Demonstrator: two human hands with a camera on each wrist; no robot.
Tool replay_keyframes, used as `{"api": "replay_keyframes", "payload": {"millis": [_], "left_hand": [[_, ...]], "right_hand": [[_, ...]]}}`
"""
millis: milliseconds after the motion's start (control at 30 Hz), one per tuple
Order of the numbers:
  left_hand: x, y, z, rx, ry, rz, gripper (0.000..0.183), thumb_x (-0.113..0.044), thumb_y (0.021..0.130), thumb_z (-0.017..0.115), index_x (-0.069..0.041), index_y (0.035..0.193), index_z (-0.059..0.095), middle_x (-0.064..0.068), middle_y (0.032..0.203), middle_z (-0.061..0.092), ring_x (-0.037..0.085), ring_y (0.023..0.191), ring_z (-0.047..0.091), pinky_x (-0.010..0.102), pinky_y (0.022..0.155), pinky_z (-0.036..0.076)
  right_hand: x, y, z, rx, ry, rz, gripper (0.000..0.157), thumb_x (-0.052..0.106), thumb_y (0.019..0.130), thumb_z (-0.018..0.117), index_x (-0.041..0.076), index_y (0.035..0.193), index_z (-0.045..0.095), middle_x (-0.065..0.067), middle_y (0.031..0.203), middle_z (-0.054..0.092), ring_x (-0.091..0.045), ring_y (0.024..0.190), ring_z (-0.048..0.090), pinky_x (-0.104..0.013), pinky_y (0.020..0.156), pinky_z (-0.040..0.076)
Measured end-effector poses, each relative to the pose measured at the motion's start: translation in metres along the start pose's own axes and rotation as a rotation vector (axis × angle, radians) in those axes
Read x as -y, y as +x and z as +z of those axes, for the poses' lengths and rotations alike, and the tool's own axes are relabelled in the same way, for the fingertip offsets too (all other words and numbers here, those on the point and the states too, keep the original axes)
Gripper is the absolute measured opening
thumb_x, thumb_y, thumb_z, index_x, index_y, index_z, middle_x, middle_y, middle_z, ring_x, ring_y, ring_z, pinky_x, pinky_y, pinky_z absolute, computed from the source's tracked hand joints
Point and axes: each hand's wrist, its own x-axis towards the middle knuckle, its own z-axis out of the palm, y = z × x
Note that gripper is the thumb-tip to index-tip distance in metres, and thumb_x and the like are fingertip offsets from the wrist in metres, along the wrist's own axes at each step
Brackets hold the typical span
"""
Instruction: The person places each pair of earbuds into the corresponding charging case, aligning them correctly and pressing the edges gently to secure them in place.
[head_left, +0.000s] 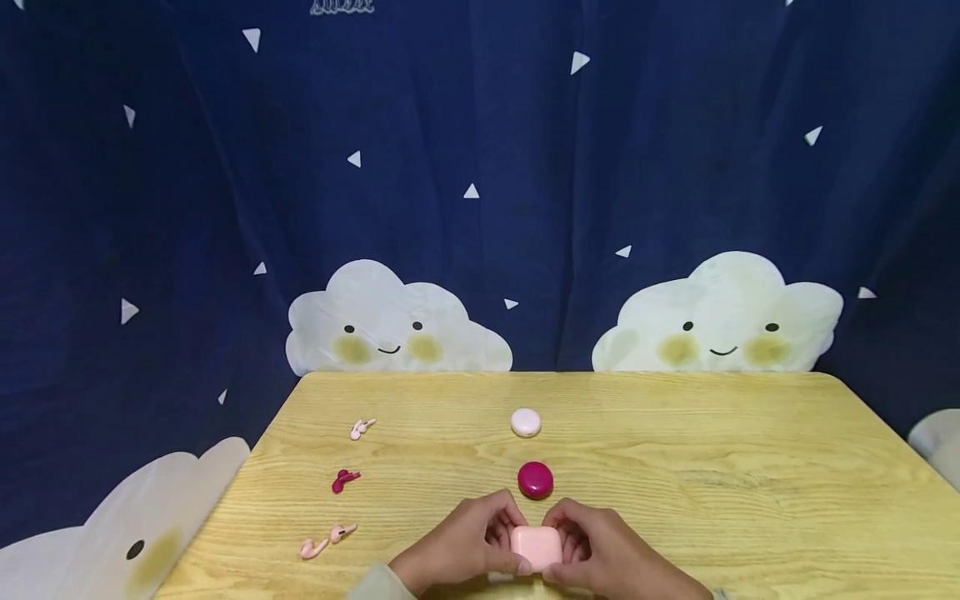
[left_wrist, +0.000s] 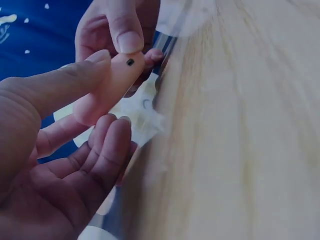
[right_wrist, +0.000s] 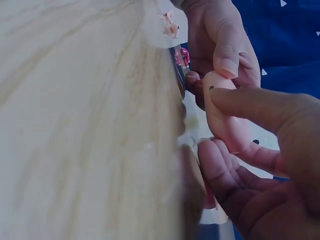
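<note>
My left hand (head_left: 468, 542) and right hand (head_left: 606, 546) hold a pink earphone charging case (head_left: 536, 547) between them, near the front of the table. Each hand pinches one side of it with thumb and fingers. In the left wrist view the case (left_wrist: 107, 90) has a small dark port on its edge, beside a thumb; the right wrist view shows the case (right_wrist: 220, 112) too. Its lid looks closed. Just beyond the hands lies a round magenta case (head_left: 536, 480). Farther back sits a round pale pink case (head_left: 526, 422).
Along the left of the wooden table (head_left: 712, 450) lie three pairs of earbuds: pale pink ones (head_left: 362, 428) at the back, magenta ones (head_left: 345, 480) in the middle, and pink ones (head_left: 327, 542) in front. A dark blue curtain (head_left: 525, 167) hangs behind the table.
</note>
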Motion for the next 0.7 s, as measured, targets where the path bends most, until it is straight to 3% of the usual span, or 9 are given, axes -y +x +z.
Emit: {"api": "replay_keyframes", "payload": {"millis": [233,467,567,700], "left_hand": [[0.008,0.003,0.002,-0.048,-0.134,-0.049,0.034,-0.021,0.073,0.075,-0.014,0.097,0.053,-0.002,0.080,0.059,0.007,0.071,0.057,0.021,0.061,0.049],[0.009,0.004,0.004,-0.115,-0.257,-0.008,0.032,-0.013,0.077,0.071,-0.005,0.102,0.052,0.007,0.089,0.061,0.014,0.077,0.059,0.022,0.065,0.050],[0.001,0.002,0.003,-0.148,-0.291,0.001,0.033,-0.011,0.077,0.070,-0.001,0.102,0.051,0.012,0.091,0.061,0.014,0.076,0.059,0.020,0.065,0.049],[0.007,0.004,0.004,-0.187,-0.327,-0.005,0.035,-0.011,0.075,0.072,0.000,0.101,0.051,0.012,0.091,0.061,0.015,0.076,0.060,0.021,0.065,0.050]], "right_hand": [[-0.006,0.000,-0.001,-0.040,0.063,0.040,0.039,0.029,0.073,0.074,0.016,0.103,0.054,-0.003,0.076,0.058,-0.006,0.064,0.054,-0.022,0.054,0.048],[-0.008,0.002,0.003,-0.099,0.175,0.026,0.044,0.022,0.075,0.073,0.011,0.112,0.051,-0.009,0.081,0.057,-0.008,0.065,0.054,-0.023,0.053,0.049],[-0.008,0.004,0.005,-0.131,0.252,0.050,0.050,0.017,0.076,0.072,0.004,0.118,0.048,-0.015,0.087,0.058,-0.011,0.069,0.056,-0.023,0.055,0.050],[-0.010,0.006,0.009,-0.171,0.354,0.115,0.054,0.016,0.077,0.070,-0.001,0.121,0.044,-0.017,0.091,0.060,-0.014,0.073,0.059,-0.026,0.060,0.051]]}}
